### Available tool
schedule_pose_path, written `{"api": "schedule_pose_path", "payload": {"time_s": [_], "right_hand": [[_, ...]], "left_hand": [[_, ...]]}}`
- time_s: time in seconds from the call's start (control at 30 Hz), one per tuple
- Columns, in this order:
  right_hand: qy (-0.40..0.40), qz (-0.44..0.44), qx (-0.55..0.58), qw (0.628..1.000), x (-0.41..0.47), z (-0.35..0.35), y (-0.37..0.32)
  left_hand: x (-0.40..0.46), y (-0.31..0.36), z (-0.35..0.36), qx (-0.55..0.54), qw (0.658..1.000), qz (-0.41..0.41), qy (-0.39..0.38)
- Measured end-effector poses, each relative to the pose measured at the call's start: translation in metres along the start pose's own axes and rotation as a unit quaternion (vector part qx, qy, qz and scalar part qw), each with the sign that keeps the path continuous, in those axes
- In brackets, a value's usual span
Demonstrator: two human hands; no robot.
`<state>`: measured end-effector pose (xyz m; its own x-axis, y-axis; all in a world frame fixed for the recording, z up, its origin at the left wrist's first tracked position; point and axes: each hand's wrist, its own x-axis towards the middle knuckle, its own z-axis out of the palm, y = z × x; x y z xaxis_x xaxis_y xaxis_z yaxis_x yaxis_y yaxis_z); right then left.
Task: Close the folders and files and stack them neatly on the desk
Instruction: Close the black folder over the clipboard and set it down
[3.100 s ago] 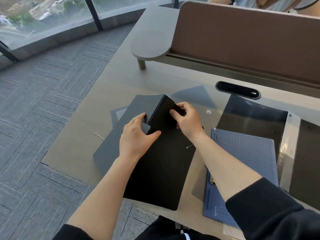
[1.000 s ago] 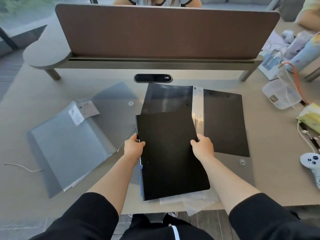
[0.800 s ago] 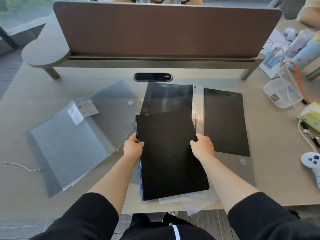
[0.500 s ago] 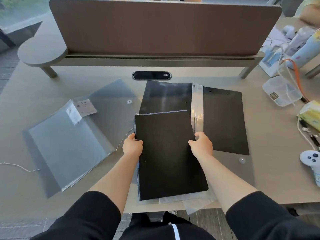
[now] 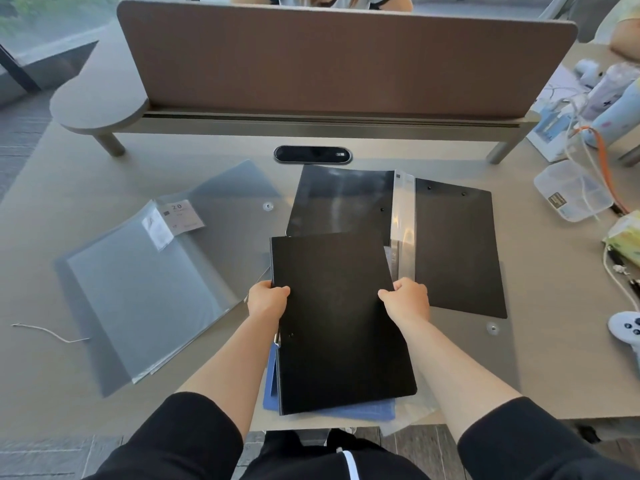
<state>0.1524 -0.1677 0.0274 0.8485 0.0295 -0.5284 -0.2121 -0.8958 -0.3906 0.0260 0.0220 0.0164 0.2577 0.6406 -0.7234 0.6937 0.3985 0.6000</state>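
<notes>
A closed black folder (image 5: 337, 317) lies at the desk's near edge on top of a blue file (image 5: 360, 410). My left hand (image 5: 266, 301) grips its left edge and my right hand (image 5: 407, 301) grips its right edge. Behind it an open black folder (image 5: 453, 244) with a clear plastic spine lies flat. To the left, a translucent grey envelope file (image 5: 145, 282) lies with its flap open and a white label at its top.
A brown divider panel (image 5: 346, 53) on a raised shelf runs across the back of the desk (image 5: 554, 358). At the right are a clear plastic box (image 5: 571, 195), cables, a yellow-green packet (image 5: 625, 237) and a white controller (image 5: 627, 332). A loose string (image 5: 48, 332) lies far left.
I brought the closed black folder from the left side onto the blue file in front of me. In the last second it shifted slightly; both hands keep hold of its edges.
</notes>
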Motion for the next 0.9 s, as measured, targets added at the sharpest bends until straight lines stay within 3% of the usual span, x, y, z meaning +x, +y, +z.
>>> {"api": "schedule_pose_path", "payload": {"time_s": [0.33, 0.7, 0.9], "right_hand": [[-0.038, 0.059, 0.0, 0.998, -0.008, -0.001, 0.005], [-0.025, 0.016, 0.165, 0.986, -0.023, 0.019, -0.022], [-0.042, -0.036, 0.149, 0.987, -0.033, 0.047, -0.056]], "left_hand": [[-0.001, 0.007, 0.0, -0.003, 1.0, -0.025, -0.018], [0.011, 0.003, -0.045, -0.098, 0.995, -0.021, -0.005], [0.017, 0.0, -0.087, -0.103, 0.994, 0.006, 0.024]]}}
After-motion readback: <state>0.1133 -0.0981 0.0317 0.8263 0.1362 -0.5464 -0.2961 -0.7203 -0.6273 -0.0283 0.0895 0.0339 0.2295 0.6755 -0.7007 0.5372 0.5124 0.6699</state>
